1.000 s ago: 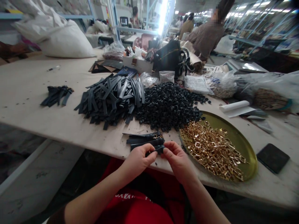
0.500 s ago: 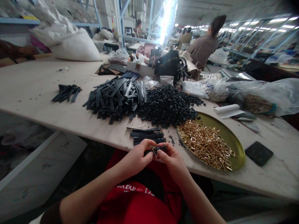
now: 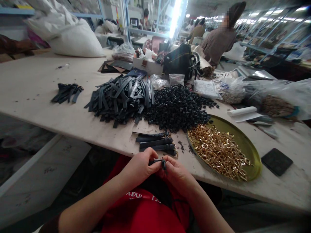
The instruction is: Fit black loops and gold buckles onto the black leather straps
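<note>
Head view: at a pale, flat bench (image 3: 116, 140), a worker's left hand (image 3: 141, 164) pinches a narrow, dark, leather-like strap (image 3: 163, 164) between thumb and finger, while the right hand (image 3: 176, 173) closes its fingertips on the seemingly bent end. The strap sits between both hands, near a row of similar dark straps (image 3: 157, 141). The step looks like working that end; continuing calls for a steady two-handed pinch.

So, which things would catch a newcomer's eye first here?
Probably the gold-coloured metal pieces, heaped on a round tray at the right. Next, in the middle, a dark pile of strips and, right of it, a pile of small black loops. In front, the left hand and right hand hold a dark strip between them.
</note>
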`<action>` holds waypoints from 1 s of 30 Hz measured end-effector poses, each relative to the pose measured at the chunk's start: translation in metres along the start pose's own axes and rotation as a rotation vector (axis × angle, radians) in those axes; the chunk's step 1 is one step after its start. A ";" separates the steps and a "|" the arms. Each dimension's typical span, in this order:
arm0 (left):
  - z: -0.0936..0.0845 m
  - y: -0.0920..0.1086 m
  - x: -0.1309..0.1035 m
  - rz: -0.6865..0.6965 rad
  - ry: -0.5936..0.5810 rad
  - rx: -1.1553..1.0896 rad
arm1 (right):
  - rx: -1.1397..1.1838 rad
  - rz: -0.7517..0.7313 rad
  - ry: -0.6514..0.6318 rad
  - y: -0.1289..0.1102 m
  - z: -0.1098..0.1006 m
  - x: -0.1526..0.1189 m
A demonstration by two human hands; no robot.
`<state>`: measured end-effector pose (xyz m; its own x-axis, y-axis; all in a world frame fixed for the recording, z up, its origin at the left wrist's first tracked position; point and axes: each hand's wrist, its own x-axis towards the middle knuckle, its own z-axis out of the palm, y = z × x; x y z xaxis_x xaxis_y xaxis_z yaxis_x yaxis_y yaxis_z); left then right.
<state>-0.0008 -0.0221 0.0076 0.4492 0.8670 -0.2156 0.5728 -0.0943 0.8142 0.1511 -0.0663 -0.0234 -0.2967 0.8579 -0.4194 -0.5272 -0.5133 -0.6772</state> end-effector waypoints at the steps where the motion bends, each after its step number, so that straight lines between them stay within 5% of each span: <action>1: 0.000 -0.001 0.002 -0.003 -0.002 0.013 | 0.017 0.002 0.003 0.000 -0.001 0.002; 10: -0.004 0.012 0.008 -0.097 -0.196 -0.624 | -0.128 -0.253 0.201 -0.021 0.005 0.008; 20: -0.003 -0.001 0.017 -0.211 -0.189 -0.551 | -0.500 -0.291 0.363 -0.018 -0.010 0.018; 23: -0.003 -0.007 0.017 -0.263 -0.256 -0.609 | -0.623 -0.296 0.295 -0.017 -0.015 0.015; 28: -0.002 -0.010 0.013 -0.257 -0.309 -0.571 | -0.745 -0.100 0.137 -0.018 -0.016 0.007; 30: -0.001 -0.009 0.010 -0.237 -0.328 -0.552 | -0.873 -0.177 0.144 -0.019 -0.014 0.003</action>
<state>-0.0021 -0.0118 -0.0008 0.5894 0.6319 -0.5033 0.2873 0.4184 0.8616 0.1715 -0.0540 -0.0206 -0.1347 0.9451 -0.2976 0.2542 -0.2573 -0.9323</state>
